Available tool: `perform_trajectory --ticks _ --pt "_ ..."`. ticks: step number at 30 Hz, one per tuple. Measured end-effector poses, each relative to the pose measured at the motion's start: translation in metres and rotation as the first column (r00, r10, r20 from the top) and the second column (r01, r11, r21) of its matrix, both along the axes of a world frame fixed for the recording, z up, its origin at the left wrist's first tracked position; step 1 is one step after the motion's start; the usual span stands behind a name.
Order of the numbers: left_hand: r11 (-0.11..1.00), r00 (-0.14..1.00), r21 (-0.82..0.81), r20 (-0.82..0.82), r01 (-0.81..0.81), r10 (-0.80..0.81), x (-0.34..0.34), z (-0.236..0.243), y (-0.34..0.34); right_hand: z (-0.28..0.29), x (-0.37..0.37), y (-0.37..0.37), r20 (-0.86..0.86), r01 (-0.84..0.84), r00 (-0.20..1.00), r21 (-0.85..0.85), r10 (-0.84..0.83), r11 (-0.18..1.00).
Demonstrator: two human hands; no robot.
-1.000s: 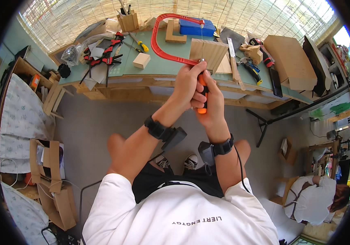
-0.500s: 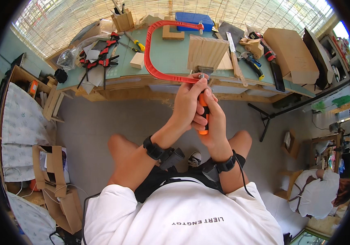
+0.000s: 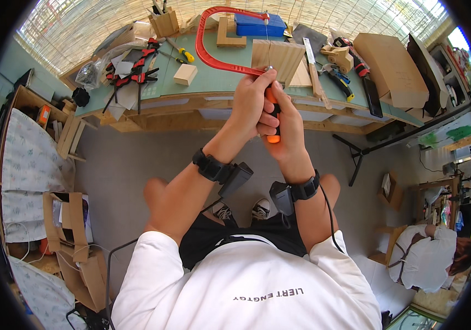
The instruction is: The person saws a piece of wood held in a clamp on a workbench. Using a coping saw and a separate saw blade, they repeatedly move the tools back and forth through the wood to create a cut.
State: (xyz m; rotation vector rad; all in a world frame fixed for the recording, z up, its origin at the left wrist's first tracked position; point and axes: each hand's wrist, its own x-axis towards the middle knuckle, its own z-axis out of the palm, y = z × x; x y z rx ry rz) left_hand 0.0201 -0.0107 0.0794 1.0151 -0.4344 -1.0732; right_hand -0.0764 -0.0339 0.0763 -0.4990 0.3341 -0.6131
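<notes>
Saw [image 3: 222, 33] pushed forward; two hands [image 3: 253, 104] grip one handle [image 3: 272, 118].

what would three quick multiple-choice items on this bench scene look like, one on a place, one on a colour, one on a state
1. Where does the blue box sit?
A. at the far edge of the workbench
B. on the floor
C. on a lap

2. What colour is the frame of the coping saw?
A. green
B. red
C. white

3. How is the saw's orange handle held?
A. lying free
B. by one hand
C. by both hands

Answers: 1 A, it lies beyond the wooden board. 2 B, the curved frame shows red. 3 C, the left hand and right hand both wrap it.
</notes>
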Motion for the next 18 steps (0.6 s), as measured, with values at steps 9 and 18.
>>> perform_trajectory --ticks 9,18 --pt "0.999 0.998 -0.004 -0.033 0.048 -0.048 0.000 0.006 0.006 0.003 -0.003 0.000 -0.047 -0.007 0.999 -0.017 0.006 1.000" --pt "0.993 0.997 -0.100 -0.039 0.061 -0.065 -0.006 -0.006 0.014 0.000 -0.006 0.020 -0.111 0.054 0.992 -0.075 -0.062 0.996"
